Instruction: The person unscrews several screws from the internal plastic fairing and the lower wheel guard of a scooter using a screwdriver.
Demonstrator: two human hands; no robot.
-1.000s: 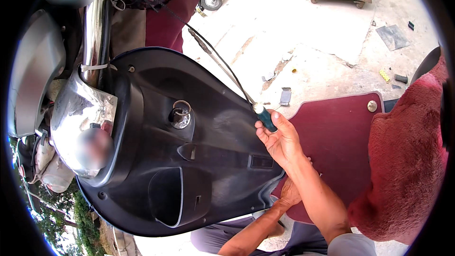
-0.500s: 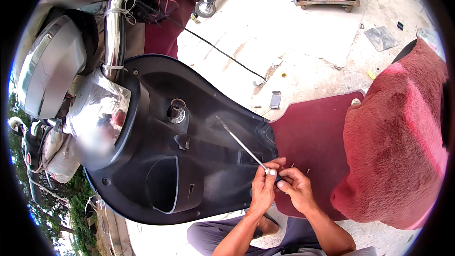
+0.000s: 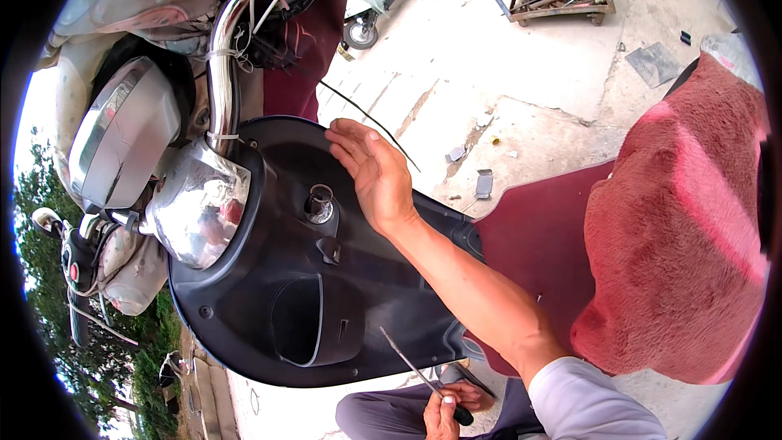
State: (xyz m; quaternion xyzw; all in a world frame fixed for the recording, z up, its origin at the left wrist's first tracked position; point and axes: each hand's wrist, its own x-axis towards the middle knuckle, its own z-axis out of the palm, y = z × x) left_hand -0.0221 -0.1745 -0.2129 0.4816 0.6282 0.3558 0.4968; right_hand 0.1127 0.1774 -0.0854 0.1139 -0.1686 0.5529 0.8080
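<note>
My right hand point(image 3: 375, 183) reaches across the scooter's black inner panel point(image 3: 391, 277), near its far edge. Its fingers are stretched out, and nothing shows in them. Low in the picture, my left hand point(image 3: 442, 418) is closed round a screwdriver point(image 3: 409, 363) with a thin metal shaft and a dark handle. The shaft points up and left, its tip over the panel's near edge. Left of my right hand, a round keyhole opening point(image 3: 319, 205) and a small hook point(image 3: 329, 251) stand out from the panel. Nearer to me is an open storage pocket point(image 3: 297, 322).
A chrome handlebar tube point(image 3: 221, 98) and headlight housing point(image 3: 126, 143) rise at the left. The dark red footboard mat point(image 3: 538, 236) leads to a seat under a red fleece cover point(image 3: 668, 253). Farther off stands a tool cart point(image 3: 562, 8).
My right hand has left the screwdriver and moved up and left over the panel. My left hand has drawn the screwdriver down toward me. The whole view has shifted slightly.
</note>
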